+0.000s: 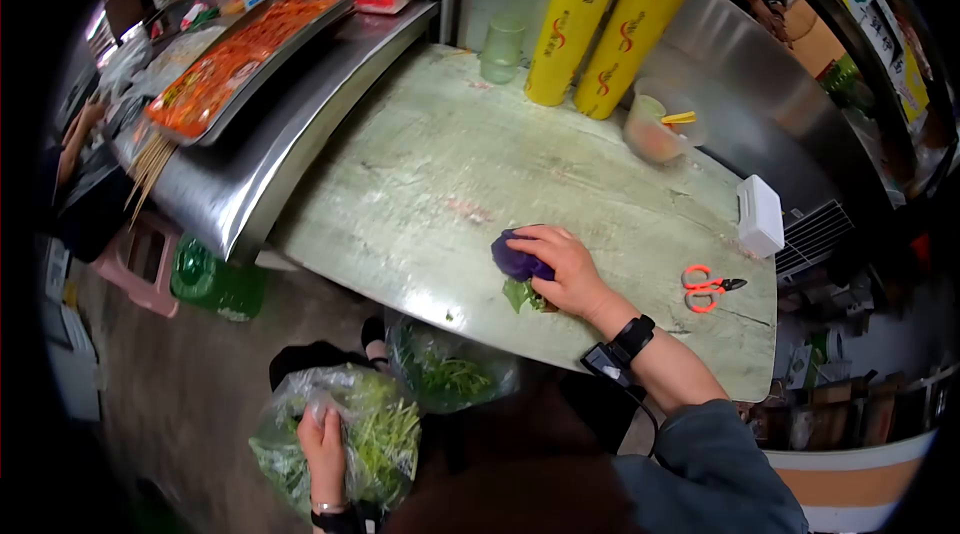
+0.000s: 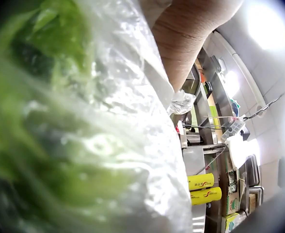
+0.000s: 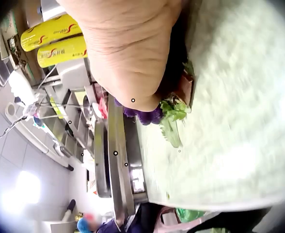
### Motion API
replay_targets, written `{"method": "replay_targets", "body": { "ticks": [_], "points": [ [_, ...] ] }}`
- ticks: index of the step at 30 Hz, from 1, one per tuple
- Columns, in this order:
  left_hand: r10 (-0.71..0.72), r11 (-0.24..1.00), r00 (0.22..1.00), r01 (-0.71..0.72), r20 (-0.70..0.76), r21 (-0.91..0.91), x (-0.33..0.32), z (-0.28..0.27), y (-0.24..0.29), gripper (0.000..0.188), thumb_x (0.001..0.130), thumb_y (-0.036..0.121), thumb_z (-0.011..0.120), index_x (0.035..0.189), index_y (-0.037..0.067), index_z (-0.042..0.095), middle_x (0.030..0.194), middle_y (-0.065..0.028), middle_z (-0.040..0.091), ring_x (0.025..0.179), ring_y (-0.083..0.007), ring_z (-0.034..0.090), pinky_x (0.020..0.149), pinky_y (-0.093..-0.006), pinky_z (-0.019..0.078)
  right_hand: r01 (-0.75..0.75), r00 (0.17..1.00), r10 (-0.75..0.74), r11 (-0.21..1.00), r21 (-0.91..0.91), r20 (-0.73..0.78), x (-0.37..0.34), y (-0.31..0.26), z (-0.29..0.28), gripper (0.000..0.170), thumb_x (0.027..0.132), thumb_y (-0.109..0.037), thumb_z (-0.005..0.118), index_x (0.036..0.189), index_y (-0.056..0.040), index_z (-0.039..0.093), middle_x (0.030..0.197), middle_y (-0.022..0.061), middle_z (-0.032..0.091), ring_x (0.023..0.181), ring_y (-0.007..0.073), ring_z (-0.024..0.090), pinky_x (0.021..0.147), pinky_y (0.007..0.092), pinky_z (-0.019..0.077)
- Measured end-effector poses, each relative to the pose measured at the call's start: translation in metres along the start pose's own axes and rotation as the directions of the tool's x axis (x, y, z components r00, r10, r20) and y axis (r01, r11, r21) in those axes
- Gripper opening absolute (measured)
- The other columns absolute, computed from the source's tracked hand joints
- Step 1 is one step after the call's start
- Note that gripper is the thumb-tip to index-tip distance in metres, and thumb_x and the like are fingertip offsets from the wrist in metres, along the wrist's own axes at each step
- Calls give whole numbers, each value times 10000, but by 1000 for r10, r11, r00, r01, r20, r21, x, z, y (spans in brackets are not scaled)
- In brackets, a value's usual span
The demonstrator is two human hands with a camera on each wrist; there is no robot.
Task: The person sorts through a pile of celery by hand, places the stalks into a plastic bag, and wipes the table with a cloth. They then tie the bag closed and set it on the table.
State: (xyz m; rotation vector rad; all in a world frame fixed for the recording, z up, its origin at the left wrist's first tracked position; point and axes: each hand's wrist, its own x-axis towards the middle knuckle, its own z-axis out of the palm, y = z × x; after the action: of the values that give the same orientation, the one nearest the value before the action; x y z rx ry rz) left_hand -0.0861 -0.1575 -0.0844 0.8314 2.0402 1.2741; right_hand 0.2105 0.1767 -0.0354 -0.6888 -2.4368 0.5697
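Note:
My right hand (image 1: pixel 568 269) grips a bunched purple cloth (image 1: pixel 512 256) on the pale green tabletop (image 1: pixel 400 194). A green leaf scrap (image 1: pixel 518 295) pokes out from under the hand. In the right wrist view the cloth's ruffled edge (image 3: pixel 150 116) shows beneath the palm, beside the leaf (image 3: pixel 174 114) and a small brownish piece (image 3: pixel 185 91). Below the table's front edge, my left hand (image 1: pixel 322 449) holds a clear plastic bag (image 1: pixel 290 394) of leafy greens (image 1: pixel 385 439) by its gathered top. That bag fills much of the left wrist view, hiding the fingers.
Orange-handled scissors (image 1: pixel 703 288) lie at the right, near a white box (image 1: pixel 761 215). Two yellow rolls (image 1: pixel 580 14), a green cup (image 1: pixel 502 49) and a plastic bowl (image 1: pixel 655 134) stand at the back. Left is a metal tray (image 1: pixel 240 64) of red food. Another bag (image 1: pixel 455 374) hangs below the edge.

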Motion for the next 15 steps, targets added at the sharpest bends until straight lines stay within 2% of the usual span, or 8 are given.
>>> {"method": "replay_targets", "body": {
  "ticks": [7,11,15],
  "points": [
    [66,994,996,-71,-59,-89,-8,-8,-16,132,948,116,553,936,-10,590,775,8,567,714,-81,483,638,-258,413,122,989,-130,986,118,66,-18,-62,38,551,649,-63,671,1196,-123,636,1244,89,605,1158,314,551,982,434,425],
    [50,998,997,-52,-53,-27,-15,-17,-15,144,950,121,555,963,-16,598,787,18,569,733,-68,498,655,-247,428,144,980,-163,976,163,111,-23,-84,46,557,655,-51,669,1206,-115,631,1253,95,600,1153,322,546,982,427,424],
    [88,992,990,-97,-107,-81,-15,-15,-28,144,950,125,562,970,-13,599,783,29,561,723,-63,491,639,-250,424,145,976,-183,951,274,119,-26,-102,48,580,644,-36,668,1219,-101,622,1257,111,592,1141,334,543,981,421,425]
  ]
}}
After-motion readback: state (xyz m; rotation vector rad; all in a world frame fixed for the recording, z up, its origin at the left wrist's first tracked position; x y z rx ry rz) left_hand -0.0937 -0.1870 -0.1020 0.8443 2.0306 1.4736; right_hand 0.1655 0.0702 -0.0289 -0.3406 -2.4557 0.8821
